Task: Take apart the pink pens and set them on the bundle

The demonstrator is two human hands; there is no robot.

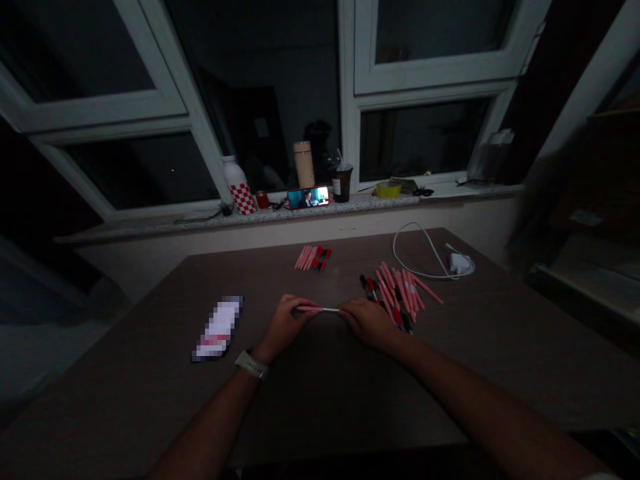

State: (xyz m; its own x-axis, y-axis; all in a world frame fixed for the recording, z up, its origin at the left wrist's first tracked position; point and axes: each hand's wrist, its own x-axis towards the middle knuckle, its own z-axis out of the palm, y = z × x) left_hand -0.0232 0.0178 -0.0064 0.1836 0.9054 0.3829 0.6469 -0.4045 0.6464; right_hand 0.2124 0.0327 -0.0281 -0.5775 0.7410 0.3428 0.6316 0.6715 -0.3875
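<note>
My left hand (289,319) pinches the pink end of a slim pen (311,309), held level above the table. At the pen's other end, a thin whitish length runs into the closed fingers of my right hand (367,320). What the right fingertips grip there is hidden. Just beyond my right hand lies a loose pile of pink pens (407,293), mixed with black and red ones. Farther back, a neater row of pink pens (305,258) lies beside red and black pens (323,259).
A phone (219,330) with a blurred screen lies left of my hands. On the right sit a white cable (420,275) and charger (459,263). Along the windowsill (200,229) stand a checkered bottle (240,187), a beige flask (303,165), a lit phone (309,197), a dark cup (342,183) and yellow tape (389,191).
</note>
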